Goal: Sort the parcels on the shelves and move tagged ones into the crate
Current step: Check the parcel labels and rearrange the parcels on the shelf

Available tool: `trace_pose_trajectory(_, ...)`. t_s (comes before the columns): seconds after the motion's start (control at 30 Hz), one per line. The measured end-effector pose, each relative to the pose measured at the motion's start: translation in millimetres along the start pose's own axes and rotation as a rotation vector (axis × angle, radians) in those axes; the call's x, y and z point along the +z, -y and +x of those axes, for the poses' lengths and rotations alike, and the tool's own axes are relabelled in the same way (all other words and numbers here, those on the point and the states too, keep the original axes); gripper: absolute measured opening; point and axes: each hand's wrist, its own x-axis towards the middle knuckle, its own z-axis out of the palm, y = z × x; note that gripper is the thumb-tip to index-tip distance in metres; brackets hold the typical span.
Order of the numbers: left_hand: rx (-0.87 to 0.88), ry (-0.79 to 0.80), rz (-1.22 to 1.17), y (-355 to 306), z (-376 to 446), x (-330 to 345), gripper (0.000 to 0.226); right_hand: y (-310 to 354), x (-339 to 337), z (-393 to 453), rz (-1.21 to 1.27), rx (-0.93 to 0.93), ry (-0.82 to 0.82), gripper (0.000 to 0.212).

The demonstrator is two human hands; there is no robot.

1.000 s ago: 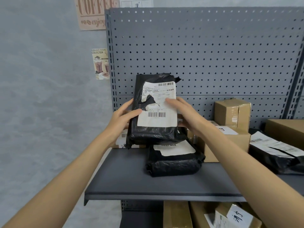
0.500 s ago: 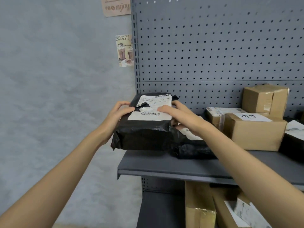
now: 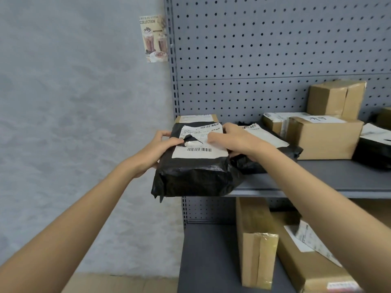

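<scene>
Head view:

Held parcel: a black parcel with a torn white label is held flat between both hands, at the left end of the shelf, its near end jutting out past the shelf's front edge.

Left hand: the left hand grasps the parcel's left side, thumb on top by the label's torn edge, fingers curled round the far left corner.

Right hand: the right hand grasps the right side, fingers lying over the label, thumb tucked under the right edge.

Risk, slip: the wrap looks slick and loose, so I judge the parcel could slide out of the hands once it leaves the shelf.

Risk, label: the label is already ripped; fingers dragging over it may tear more and make the tag unreadable.

Risk, neighbours: a second black bag lies just right of the parcel, under the right wrist, and could be dragged off the shelf.

Crate: not in view; I cannot tell where it is or what it holds.

Shelf contents: right of the parcel, three brown boxes, one stacked on top; behind the parcel, a small box.

Lower shelf: the lower shelf beneath holds two long boxes.
</scene>
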Motion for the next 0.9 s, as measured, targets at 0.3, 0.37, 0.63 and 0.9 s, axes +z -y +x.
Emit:
trace_pose_trajectory(0.3,0.116,-0.082,0.203,-12.7,8.7,0.9,0.058,-4.7,-4.1,9.6,-0.165,0.003,-0.193,0.065)
trace_pose_trajectory(0.37,0.169,-0.114,0.213,-21.3,10.8,0.9,0.064,-7.2,-11.1,7.9,-0.146,-0.031,-0.263,0.072)
trace_pose_trajectory(0.63,0.319,0.012,0.382,-65.1,9.9,39.0,0.070,-32.9,-66.1,-8.8,-0.215,0.062,-0.399,0.059)
trace_pose_trajectory(0.9,0.162,0.261,0.795,-99.2,14.5,95.0,0.084,-67.5,-95.4,-15.5,-0.275,0.280,-0.152,0.079)
